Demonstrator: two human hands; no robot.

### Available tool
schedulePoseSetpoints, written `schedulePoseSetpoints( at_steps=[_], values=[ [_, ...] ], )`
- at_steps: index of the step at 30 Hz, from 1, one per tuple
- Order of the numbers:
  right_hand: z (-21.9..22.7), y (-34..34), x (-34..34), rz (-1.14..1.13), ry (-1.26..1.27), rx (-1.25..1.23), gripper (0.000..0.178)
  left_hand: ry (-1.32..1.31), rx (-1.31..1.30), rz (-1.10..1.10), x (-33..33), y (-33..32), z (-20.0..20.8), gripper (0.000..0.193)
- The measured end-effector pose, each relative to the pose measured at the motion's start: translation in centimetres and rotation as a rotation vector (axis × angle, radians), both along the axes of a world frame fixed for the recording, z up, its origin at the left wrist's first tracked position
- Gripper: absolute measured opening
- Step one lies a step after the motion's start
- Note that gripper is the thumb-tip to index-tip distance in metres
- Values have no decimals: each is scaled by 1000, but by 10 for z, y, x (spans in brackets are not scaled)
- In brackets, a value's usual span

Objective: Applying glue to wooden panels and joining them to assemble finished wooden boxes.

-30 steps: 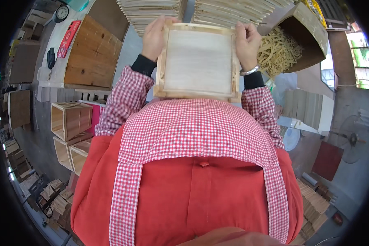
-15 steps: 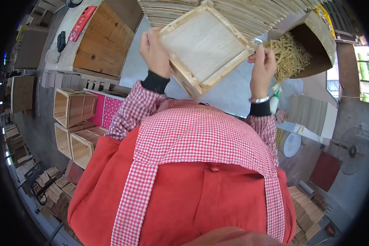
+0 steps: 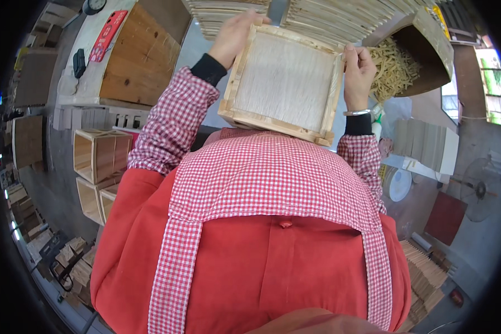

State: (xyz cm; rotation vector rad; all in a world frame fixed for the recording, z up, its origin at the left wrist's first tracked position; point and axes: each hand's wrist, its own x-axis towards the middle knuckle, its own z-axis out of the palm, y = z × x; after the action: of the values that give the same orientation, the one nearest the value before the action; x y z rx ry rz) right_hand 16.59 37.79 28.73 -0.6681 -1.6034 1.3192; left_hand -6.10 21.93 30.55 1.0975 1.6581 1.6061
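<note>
A square wooden box (image 3: pixel 286 78), with pale wood strips framing a whitish panel, sits in front of my chest, its near edge close to my apron. My left hand (image 3: pixel 237 36) grips its far left corner, the fingers reaching over the far edge and slightly blurred. At the upper right edge my right hand (image 3: pixel 359 72) has thumb and curled fingers closed against the frame. Whether a small piece is also between those fingers is hidden. The box's lower sides are mostly out of sight.
Stacked slatted wood pieces (image 3: pixel 339 19) line the table's far side. Right of them, an open carton (image 3: pixel 431 61) spills short wood strips (image 3: pixel 392 69). A large wooden box (image 3: pixel 142 53) stands left; open wooden crates (image 3: pixel 101 155) are below it. A fan (image 3: pixel 479 189) stands far right.
The box has turned so its edges lie squarer to me, and it has shifted right and nearer. My left hand has slid from its left side to the far left corner.
</note>
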Motion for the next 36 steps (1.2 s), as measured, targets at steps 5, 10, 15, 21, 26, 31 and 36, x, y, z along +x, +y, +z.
schedulePoseSetpoints(
  at_steps=[5, 10, 15, 21, 26, 31, 36],
  values=[
    [-11, 5, -4, -70, -85, 116, 22, 67, 124, -3, -3, 19, -26, 42],
    [-7, -11, -20, -151, 1, 147, 22, -49, 68, 69, -9, 11, -8, 45],
    [-9, -9, -34, -203, 72, 46, 20, -87, -1, 93, -2, 5, 10, 43],
    [-21, 12, -45, -95, 51, 150, 19, 3, -57, 195, -23, -7, 3, 42],
    [-157, 98, 33, -421, -413, 393, 19, 30, -85, 232, -18, -5, 7, 43],
    [-249, 164, 150, -337, -1280, 353, 29, 37, -114, 270, -20, -12, 7, 45],
    [-248, 178, 169, -263, -1326, 432, 23, 31, -147, 284, -21, -10, 6, 46]
  ],
)
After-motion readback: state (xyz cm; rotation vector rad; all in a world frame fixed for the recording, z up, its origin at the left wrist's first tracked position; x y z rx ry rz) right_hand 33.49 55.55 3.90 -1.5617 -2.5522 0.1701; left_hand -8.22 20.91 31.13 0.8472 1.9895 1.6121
